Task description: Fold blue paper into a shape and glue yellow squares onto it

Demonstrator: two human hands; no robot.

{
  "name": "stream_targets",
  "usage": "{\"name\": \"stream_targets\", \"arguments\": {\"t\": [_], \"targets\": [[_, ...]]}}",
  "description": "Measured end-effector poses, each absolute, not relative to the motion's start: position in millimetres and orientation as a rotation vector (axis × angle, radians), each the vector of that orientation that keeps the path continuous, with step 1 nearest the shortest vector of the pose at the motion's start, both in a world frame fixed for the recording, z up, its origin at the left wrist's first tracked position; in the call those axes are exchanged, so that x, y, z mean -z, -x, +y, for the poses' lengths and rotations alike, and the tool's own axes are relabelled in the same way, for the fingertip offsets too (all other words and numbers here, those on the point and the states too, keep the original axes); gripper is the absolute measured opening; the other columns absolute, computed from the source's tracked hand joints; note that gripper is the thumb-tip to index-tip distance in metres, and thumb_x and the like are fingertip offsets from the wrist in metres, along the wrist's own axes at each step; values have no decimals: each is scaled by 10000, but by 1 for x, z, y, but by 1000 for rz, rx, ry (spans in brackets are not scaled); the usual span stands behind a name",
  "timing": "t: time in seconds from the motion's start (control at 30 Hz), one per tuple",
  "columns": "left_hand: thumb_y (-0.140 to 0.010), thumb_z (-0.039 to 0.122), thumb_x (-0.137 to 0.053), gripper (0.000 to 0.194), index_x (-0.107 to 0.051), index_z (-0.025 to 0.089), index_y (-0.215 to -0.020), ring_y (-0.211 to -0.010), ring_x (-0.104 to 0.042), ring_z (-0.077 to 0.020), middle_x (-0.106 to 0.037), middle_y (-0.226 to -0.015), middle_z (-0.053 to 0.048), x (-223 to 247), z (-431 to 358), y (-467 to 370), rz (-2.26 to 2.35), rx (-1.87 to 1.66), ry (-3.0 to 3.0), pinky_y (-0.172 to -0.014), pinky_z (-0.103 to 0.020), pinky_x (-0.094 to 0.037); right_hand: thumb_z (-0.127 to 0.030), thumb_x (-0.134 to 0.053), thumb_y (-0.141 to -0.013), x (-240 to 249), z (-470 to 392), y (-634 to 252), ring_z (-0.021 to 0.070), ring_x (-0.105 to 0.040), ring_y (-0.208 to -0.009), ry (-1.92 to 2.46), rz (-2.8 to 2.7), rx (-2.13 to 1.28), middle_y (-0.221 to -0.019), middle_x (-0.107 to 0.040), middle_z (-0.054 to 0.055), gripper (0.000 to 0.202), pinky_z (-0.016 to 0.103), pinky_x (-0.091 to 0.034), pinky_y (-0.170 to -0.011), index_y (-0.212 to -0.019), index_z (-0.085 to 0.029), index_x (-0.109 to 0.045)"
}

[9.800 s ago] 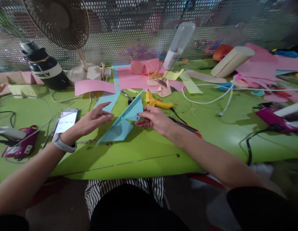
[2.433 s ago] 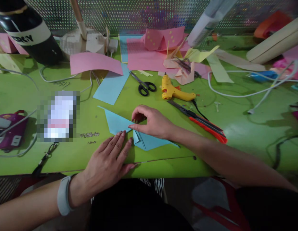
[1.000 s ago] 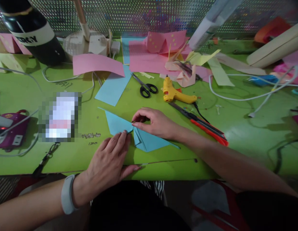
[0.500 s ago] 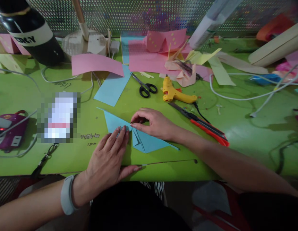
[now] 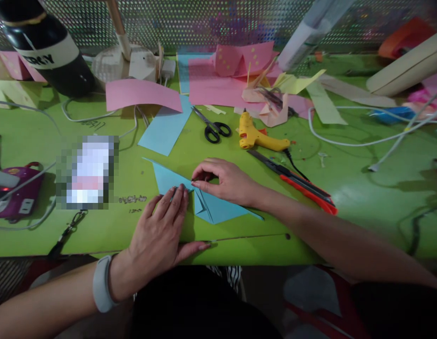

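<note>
A folded sheet of blue paper (image 5: 225, 209) lies on the green table (image 5: 239, 252) in front of me, with pointed ends at the upper left and lower right and small folded flaps near its middle. My left hand (image 5: 160, 226) rests flat on its left part, fingers stretched out and thumb apart on the table. The thumb and forefinger of my right hand (image 5: 220, 179) pinch the paper's upper edge at the centre. Both hands cover parts of the folds.
Scissors (image 5: 214, 129), a yellow glue gun (image 5: 260, 134) and a red utility knife (image 5: 299, 186) lie beyond my hands. A blurred-out phone (image 5: 89, 172) sits at left, near a dark bottle (image 5: 49, 52). Pink paper (image 5: 144, 96), scraps and white cables (image 5: 345, 141) spread across the back.
Both hands hold the same place on the blue paper. The view has shifted very slightly; nothing else has visibly moved.
</note>
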State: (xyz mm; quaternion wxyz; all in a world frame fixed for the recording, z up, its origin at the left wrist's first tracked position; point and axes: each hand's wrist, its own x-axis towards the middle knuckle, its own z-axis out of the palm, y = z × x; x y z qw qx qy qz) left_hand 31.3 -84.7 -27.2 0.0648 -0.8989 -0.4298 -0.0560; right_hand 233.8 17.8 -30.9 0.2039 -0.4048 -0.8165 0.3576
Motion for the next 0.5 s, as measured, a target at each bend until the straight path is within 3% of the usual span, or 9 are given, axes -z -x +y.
{"name": "stream_targets", "arguments": {"t": [0.5], "targets": [[-907, 723, -314, 885, -540, -29, -1315, -1286, -478, -346, -476, -1459, -220, 26, -85, -35, -1312, 206, 2717, -1012, -491, -376, -261, -650, -845, 30, 17, -233, 159, -588, -779, 1137, -2310, -955, -841, -634, 33, 92, 312, -457, -733, -896, -184, -642]]}}
